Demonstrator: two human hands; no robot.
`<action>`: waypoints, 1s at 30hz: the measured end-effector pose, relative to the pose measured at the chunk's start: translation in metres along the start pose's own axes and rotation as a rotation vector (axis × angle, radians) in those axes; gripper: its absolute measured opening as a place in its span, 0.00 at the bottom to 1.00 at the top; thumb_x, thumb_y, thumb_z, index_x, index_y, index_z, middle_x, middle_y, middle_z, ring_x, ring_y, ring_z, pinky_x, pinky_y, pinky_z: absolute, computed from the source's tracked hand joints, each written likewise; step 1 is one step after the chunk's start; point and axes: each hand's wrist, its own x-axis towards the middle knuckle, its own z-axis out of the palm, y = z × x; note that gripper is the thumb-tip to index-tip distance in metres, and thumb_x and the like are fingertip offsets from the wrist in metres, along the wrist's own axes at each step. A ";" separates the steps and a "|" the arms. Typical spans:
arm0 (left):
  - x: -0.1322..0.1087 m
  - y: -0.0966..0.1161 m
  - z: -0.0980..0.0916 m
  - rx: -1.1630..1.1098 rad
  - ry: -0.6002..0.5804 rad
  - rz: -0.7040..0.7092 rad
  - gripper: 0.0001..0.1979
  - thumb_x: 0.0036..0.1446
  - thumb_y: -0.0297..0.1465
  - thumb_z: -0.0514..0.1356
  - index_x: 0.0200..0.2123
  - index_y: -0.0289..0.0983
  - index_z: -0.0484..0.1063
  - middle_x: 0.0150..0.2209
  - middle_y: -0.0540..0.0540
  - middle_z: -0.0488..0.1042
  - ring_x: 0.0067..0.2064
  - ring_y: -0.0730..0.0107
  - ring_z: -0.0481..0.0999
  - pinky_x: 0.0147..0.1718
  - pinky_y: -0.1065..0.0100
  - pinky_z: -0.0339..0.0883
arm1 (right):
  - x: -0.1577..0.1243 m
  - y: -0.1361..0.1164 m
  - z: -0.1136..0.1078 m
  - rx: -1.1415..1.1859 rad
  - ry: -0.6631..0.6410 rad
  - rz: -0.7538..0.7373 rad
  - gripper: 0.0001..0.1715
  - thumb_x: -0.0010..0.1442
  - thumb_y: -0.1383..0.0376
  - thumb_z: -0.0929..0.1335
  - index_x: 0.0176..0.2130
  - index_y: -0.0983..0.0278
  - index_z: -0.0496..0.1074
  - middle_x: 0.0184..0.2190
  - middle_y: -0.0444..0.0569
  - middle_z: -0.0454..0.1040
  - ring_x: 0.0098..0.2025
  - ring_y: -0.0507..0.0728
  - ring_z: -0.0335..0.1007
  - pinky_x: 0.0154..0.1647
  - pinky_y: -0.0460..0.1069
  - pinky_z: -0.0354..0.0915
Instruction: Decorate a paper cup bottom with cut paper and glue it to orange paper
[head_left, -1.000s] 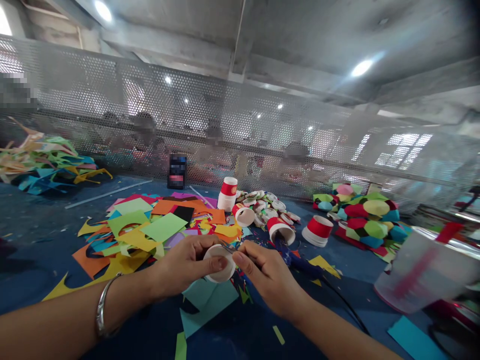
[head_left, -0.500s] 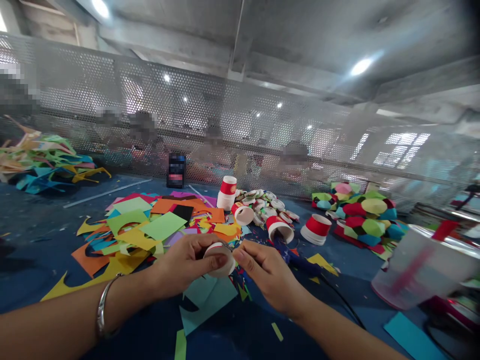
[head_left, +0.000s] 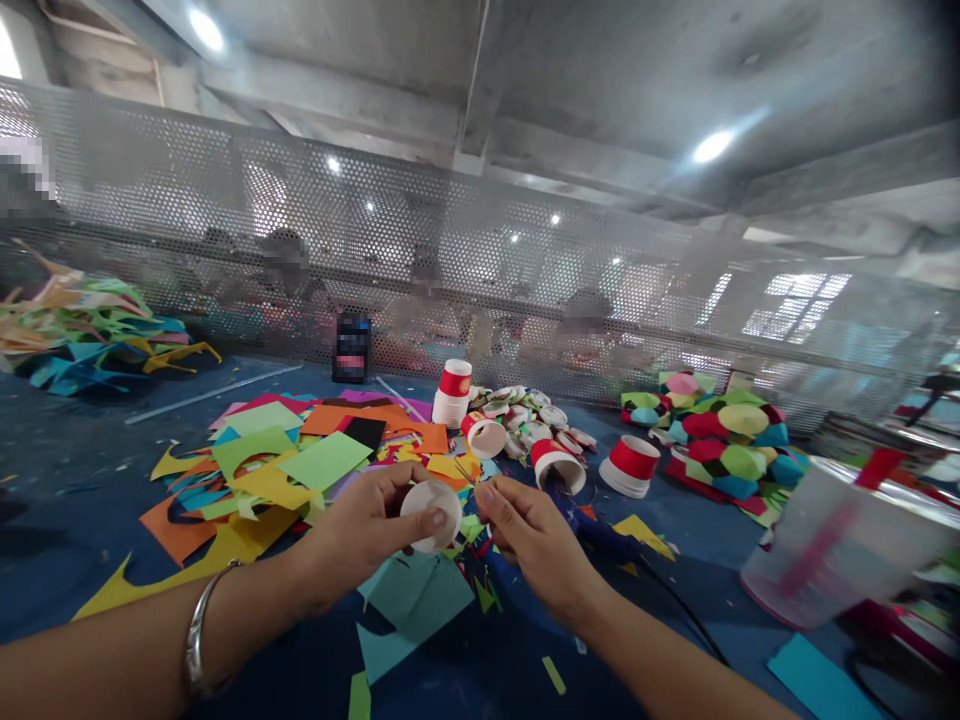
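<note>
Holding one round white piece [head_left: 433, 496]: your left hand [head_left: 360, 532]. Pinching one thin tool [head_left: 468, 475]: your right hand [head_left: 532, 525]. Beyond both: two tipped cups [head_left: 486, 437].

The left hand [head_left: 367, 530] holds a round white piece [head_left: 441, 492] over the blue bench [head_left: 465, 680]; just right of it, the right hand [head_left: 529, 525] pinches a thin dark tool [head_left: 467, 474] (too small to identify). Coloured paper [head_left: 270, 460] lies left, red-and-white cups [head_left: 630, 464] beyond the right hand, a perforated screen [head_left: 225, 200] farthest.

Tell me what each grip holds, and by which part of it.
The left grip holds a white round piece by its left side. The right grip pinches a thin tool behind its exposed tips; its exact kind is unclear.
</note>
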 end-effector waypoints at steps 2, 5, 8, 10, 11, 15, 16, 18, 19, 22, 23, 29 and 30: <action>0.000 0.001 0.001 -0.055 0.038 -0.017 0.20 0.50 0.41 0.70 0.39 0.36 0.70 0.34 0.51 0.74 0.34 0.72 0.72 0.35 0.70 0.64 | 0.000 -0.001 0.003 0.013 -0.010 0.009 0.28 0.64 0.43 0.65 0.27 0.61 0.58 0.22 0.36 0.49 0.21 0.48 0.40 0.21 0.47 0.43; -0.002 0.001 0.004 -0.147 0.060 -0.042 0.19 0.49 0.38 0.72 0.38 0.36 0.69 0.35 0.51 0.75 0.36 0.71 0.74 0.39 0.68 0.66 | -0.001 -0.002 0.006 0.060 -0.048 -0.004 0.24 0.62 0.45 0.68 0.31 0.62 0.64 0.23 0.37 0.55 0.23 0.48 0.46 0.23 0.46 0.48; -0.005 0.001 0.007 -0.237 0.030 -0.065 0.21 0.48 0.37 0.73 0.41 0.37 0.68 0.37 0.50 0.76 0.39 0.70 0.76 0.43 0.65 0.67 | -0.002 -0.002 0.008 0.108 -0.088 -0.043 0.22 0.60 0.48 0.71 0.35 0.63 0.68 0.27 0.40 0.62 0.28 0.50 0.55 0.29 0.46 0.55; -0.007 0.001 0.009 -0.257 0.005 -0.066 0.22 0.49 0.36 0.73 0.42 0.37 0.67 0.38 0.50 0.76 0.39 0.70 0.76 0.44 0.65 0.68 | -0.001 -0.002 0.008 0.128 -0.103 -0.048 0.20 0.61 0.49 0.71 0.37 0.64 0.69 0.29 0.42 0.65 0.30 0.51 0.58 0.32 0.47 0.58; -0.007 0.002 0.010 -0.255 0.000 -0.062 0.21 0.49 0.36 0.73 0.41 0.37 0.67 0.38 0.50 0.75 0.39 0.70 0.75 0.43 0.66 0.68 | -0.001 -0.002 0.008 0.135 -0.105 -0.046 0.20 0.61 0.50 0.71 0.37 0.64 0.70 0.30 0.43 0.67 0.31 0.52 0.59 0.33 0.48 0.58; -0.007 0.006 0.008 -0.202 -0.060 0.006 0.24 0.50 0.35 0.72 0.44 0.38 0.65 0.38 0.51 0.73 0.38 0.73 0.72 0.40 0.70 0.66 | -0.002 -0.004 0.006 0.139 -0.100 -0.032 0.20 0.60 0.50 0.72 0.38 0.64 0.72 0.31 0.43 0.68 0.31 0.52 0.60 0.32 0.47 0.59; -0.007 0.007 0.007 -0.185 -0.090 0.023 0.25 0.50 0.34 0.73 0.47 0.38 0.65 0.38 0.51 0.73 0.38 0.73 0.72 0.39 0.70 0.65 | -0.003 -0.005 0.005 0.143 -0.100 -0.014 0.20 0.59 0.50 0.72 0.38 0.63 0.72 0.30 0.42 0.67 0.29 0.51 0.59 0.29 0.47 0.57; -0.008 0.011 0.005 -0.165 -0.151 0.025 0.28 0.49 0.34 0.73 0.50 0.39 0.64 0.37 0.51 0.73 0.37 0.73 0.72 0.37 0.71 0.65 | -0.004 -0.007 0.004 0.157 -0.109 0.026 0.20 0.58 0.49 0.72 0.37 0.63 0.72 0.28 0.40 0.65 0.25 0.49 0.53 0.24 0.45 0.53; -0.009 0.013 0.004 -0.167 -0.173 0.007 0.28 0.50 0.34 0.73 0.50 0.40 0.64 0.37 0.51 0.73 0.37 0.72 0.72 0.35 0.71 0.65 | -0.005 -0.008 0.004 0.168 -0.114 0.038 0.20 0.58 0.49 0.73 0.37 0.63 0.72 0.27 0.40 0.64 0.23 0.48 0.51 0.22 0.45 0.50; -0.012 0.021 0.004 -0.245 -0.198 -0.086 0.23 0.56 0.40 0.67 0.50 0.40 0.64 0.39 0.46 0.75 0.40 0.65 0.76 0.33 0.68 0.68 | -0.005 -0.009 0.002 0.195 -0.125 0.056 0.21 0.57 0.49 0.73 0.35 0.63 0.70 0.26 0.40 0.63 0.22 0.47 0.47 0.19 0.45 0.44; -0.013 0.023 0.004 -0.285 -0.193 -0.127 0.21 0.58 0.43 0.65 0.48 0.39 0.64 0.40 0.45 0.76 0.40 0.63 0.77 0.33 0.67 0.69 | -0.005 -0.009 0.002 0.200 -0.125 0.065 0.21 0.56 0.49 0.73 0.34 0.63 0.70 0.25 0.39 0.62 0.22 0.47 0.46 0.19 0.45 0.43; -0.011 0.024 0.004 -0.394 -0.240 -0.311 0.17 0.58 0.41 0.64 0.43 0.38 0.66 0.37 0.44 0.78 0.37 0.62 0.80 0.35 0.65 0.69 | -0.003 -0.009 0.003 0.213 -0.136 0.065 0.22 0.54 0.49 0.75 0.33 0.63 0.70 0.24 0.39 0.62 0.24 0.48 0.52 0.23 0.45 0.50; -0.011 0.023 0.004 -0.407 -0.284 -0.333 0.16 0.58 0.39 0.65 0.44 0.38 0.65 0.38 0.44 0.78 0.37 0.62 0.81 0.37 0.64 0.69 | -0.003 -0.009 0.003 0.228 -0.146 0.069 0.22 0.54 0.49 0.75 0.33 0.64 0.70 0.25 0.39 0.64 0.25 0.48 0.55 0.25 0.45 0.52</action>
